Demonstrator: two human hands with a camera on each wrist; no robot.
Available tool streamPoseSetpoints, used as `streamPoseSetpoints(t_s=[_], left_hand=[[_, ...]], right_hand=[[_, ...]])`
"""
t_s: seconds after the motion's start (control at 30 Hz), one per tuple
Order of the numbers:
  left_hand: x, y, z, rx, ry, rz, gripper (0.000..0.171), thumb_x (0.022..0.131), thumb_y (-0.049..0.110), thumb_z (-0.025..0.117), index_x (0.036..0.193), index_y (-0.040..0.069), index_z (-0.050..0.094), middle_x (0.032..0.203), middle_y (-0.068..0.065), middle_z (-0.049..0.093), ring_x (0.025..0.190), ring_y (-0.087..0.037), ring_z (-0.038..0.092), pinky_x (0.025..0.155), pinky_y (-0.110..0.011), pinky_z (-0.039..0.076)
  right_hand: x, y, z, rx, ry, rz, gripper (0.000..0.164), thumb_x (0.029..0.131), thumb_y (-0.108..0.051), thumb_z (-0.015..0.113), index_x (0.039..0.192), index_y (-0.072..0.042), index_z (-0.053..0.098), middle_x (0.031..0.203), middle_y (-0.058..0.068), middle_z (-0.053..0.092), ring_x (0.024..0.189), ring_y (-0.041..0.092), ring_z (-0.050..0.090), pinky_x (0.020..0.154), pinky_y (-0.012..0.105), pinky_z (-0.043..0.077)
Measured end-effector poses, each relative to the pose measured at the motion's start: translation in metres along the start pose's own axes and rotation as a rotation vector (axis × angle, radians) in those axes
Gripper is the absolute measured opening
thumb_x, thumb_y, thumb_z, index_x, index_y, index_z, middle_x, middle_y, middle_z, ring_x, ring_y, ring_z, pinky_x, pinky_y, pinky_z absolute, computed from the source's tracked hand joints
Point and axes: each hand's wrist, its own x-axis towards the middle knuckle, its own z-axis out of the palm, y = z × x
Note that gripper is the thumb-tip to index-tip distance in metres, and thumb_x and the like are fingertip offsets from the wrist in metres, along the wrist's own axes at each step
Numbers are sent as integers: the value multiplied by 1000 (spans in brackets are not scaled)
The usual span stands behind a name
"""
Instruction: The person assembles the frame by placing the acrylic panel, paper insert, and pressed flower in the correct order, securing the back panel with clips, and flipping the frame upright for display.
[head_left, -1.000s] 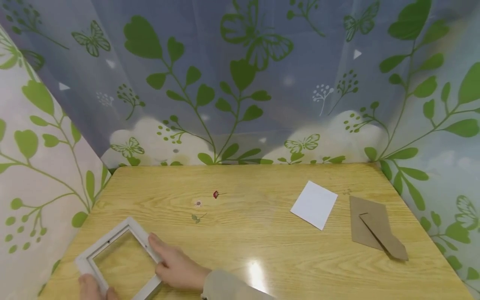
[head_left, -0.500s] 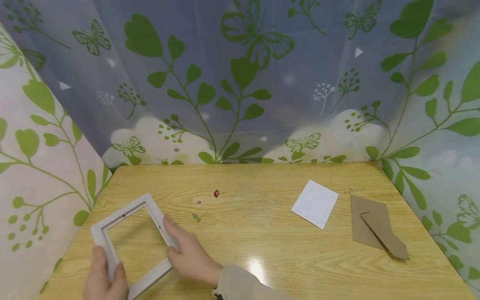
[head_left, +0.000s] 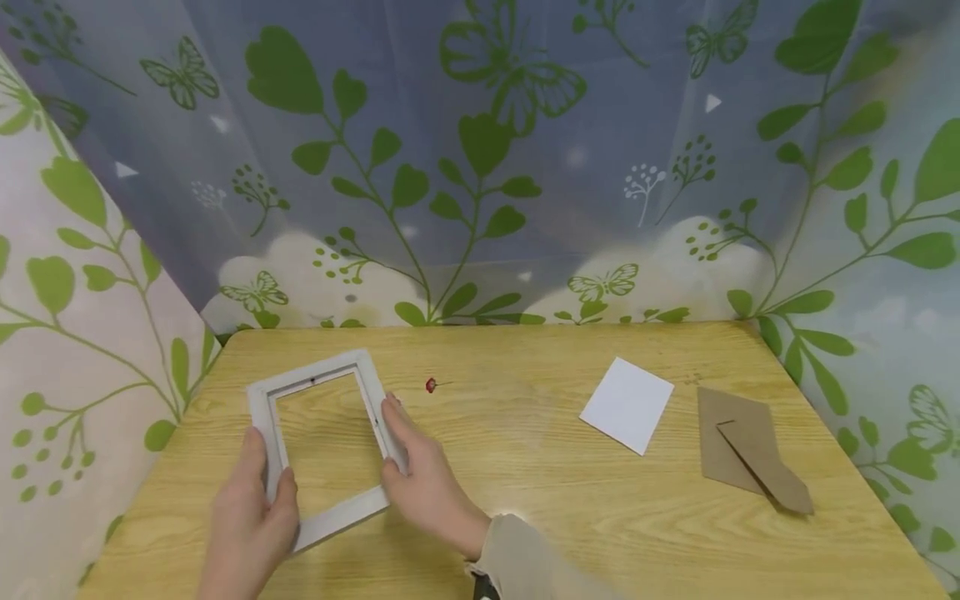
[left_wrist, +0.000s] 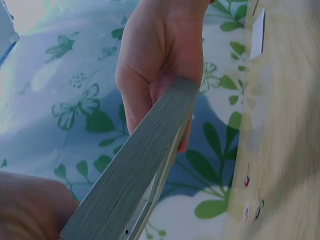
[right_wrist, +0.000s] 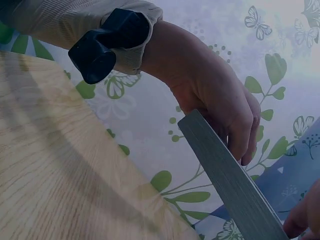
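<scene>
Both hands hold a pale grey picture frame [head_left: 337, 517] raised over the left part of the table, its opening showing bare wood through it. My left hand [head_left: 251, 517] grips its left side, thumb on the near face. On the opposite side, my right hand [head_left: 435, 483] pinches the bar between thumb and fingers. In the left wrist view the frame's outer edge [left_wrist: 135, 160] runs between the two hands. A small dried red flower [head_left: 431, 385] lies just beyond the right hand. A pale dried flower [left_wrist: 247, 212] and a leafy sprig [left_wrist: 259, 207] show in the left wrist view.
A white square sheet [head_left: 627, 406] lies right of centre on the wooden table [head_left: 570, 517]. Farther right is a brown backing board [head_left: 738, 442] with its stand leg folded out. Patterned cloth [head_left: 480, 208] hangs behind and at both sides.
Both hands have carried the picture frame up and to the right, away from the table's near left corner, turning it more upright in view. It now covers the pale flower and sprig.
</scene>
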Motion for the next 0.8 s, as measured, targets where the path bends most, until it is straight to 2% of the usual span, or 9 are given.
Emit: streamPoseSetpoints(t_s=[0.1, 0.33, 0.5, 0.63, 0.8], left_hand=[[5, 9, 6, 11, -15, 58, 72, 93, -8, 54, 151, -15, 13, 150, -41, 20, 134, -56, 30, 100, -59, 36], [12, 27, 20, -48, -62, 103, 69, 94, -8, 53, 150, -17, 13, 154, -37, 14, 141, -50, 22, 107, -57, 29], [13, 38, 34, -57, -101, 154, 66, 93, -8, 53, 147, -20, 17, 153, -38, 17, 142, -48, 22, 109, -56, 28], [11, 43, 48, -82, -123, 193, 65, 92, -10, 53, 147, -21, 19, 153, -38, 19, 142, -48, 23, 109, -56, 28], [1, 46, 70, -99, -178, 222, 62, 92, -9, 54, 144, -24, 23, 150, -41, 23, 141, -49, 25, 110, -57, 27]], right_hand=[[0, -1, -11, 8, 31, 3, 69, 87, 13, 49, 152, 6, 27, 161, 12, 21, 148, 25, 20, 116, 40, 20], [-6, -3, -35, 43, 78, 24, 72, 85, 13, 48, 153, 2, 27, 162, 9, 21, 148, 20, 19, 115, 38, 22], [-13, 2, -52, 52, 135, 32, 76, 80, 15, 48, 152, 4, 29, 161, 14, 23, 147, 24, 21, 115, 38, 22], [-20, 9, -65, 77, 172, 48, 76, 78, 16, 47, 152, 5, 30, 160, 16, 25, 147, 26, 23, 114, 38, 23], [-30, 24, -82, 114, 203, 74, 80, 75, 20, 47, 152, 7, 27, 160, 20, 24, 147, 27, 22, 113, 38, 24]])
